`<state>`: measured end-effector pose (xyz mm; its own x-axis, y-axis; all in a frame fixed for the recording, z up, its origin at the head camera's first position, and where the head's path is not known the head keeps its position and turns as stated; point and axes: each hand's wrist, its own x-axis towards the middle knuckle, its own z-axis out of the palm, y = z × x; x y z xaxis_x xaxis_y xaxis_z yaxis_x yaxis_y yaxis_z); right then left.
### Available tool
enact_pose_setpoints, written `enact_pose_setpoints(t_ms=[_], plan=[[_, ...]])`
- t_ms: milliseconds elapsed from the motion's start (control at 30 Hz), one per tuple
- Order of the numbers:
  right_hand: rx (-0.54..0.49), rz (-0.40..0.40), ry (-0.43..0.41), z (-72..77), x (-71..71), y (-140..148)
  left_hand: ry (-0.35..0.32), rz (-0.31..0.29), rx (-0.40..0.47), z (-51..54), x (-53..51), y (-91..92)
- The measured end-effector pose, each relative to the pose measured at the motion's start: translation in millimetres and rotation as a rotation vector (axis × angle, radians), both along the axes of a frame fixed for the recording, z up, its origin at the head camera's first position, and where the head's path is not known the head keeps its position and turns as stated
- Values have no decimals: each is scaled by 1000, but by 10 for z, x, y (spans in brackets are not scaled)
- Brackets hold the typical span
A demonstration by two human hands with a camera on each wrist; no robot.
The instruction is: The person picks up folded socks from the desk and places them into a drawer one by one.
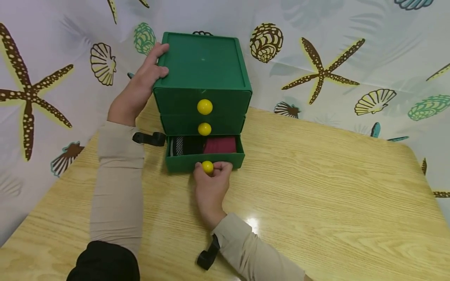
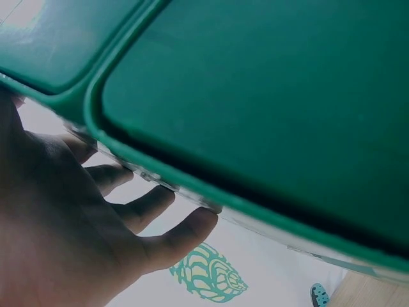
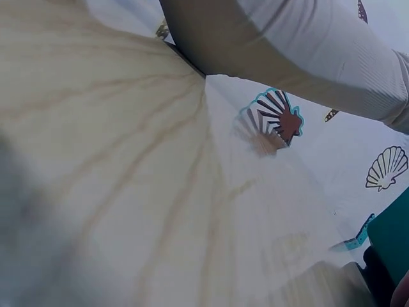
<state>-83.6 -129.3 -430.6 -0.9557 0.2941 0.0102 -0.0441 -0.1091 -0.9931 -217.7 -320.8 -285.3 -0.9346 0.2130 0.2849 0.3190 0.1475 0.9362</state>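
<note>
A green drawer cabinet [image 1: 202, 62] with yellow knobs stands against the backdrop. Its bottom drawer [image 1: 183, 163] is pulled out, showing folded maroon cloth [image 1: 220, 145], black cloth [image 1: 193, 146] and a striped piece [image 1: 179, 146] at the left. My right hand [image 1: 212, 191] pinches the yellow knob [image 1: 207, 167] of that drawer between thumb and fingers. My left hand [image 1: 140, 78] rests against the cabinet's left side near the top edge. In the left wrist view, the left hand [image 2: 70, 217] has its fingers spread and fairly straight. The right wrist view barely catches the right hand [image 3: 401, 291].
The wooden table [image 1: 316, 187] extends right and forward of the cabinet. A white cloth backdrop [image 1: 232, 15] printed with shells and starfish rises behind and to the sides. Two yellow knobs [image 1: 205, 107] mark the upper drawers, both closed. Black straps [image 1: 149, 138] circle the wrists.
</note>
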Motion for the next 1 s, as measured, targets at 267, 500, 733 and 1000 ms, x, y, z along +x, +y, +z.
enact_pose_setpoints(t_ms=[267,500,733,1000], plan=[[-165,14,-2,-32,-22,-49,-1,3,-2,-4,5,8],[-131,-4,15,-48,-46,-62,0,5,-11,-8,16,5],[-47,17,12,-37,-91,-44,-5,10,-12,1,18,8],[-7,30,-21,-39,-184,-49,-2,17,-13,-4,17,10]])
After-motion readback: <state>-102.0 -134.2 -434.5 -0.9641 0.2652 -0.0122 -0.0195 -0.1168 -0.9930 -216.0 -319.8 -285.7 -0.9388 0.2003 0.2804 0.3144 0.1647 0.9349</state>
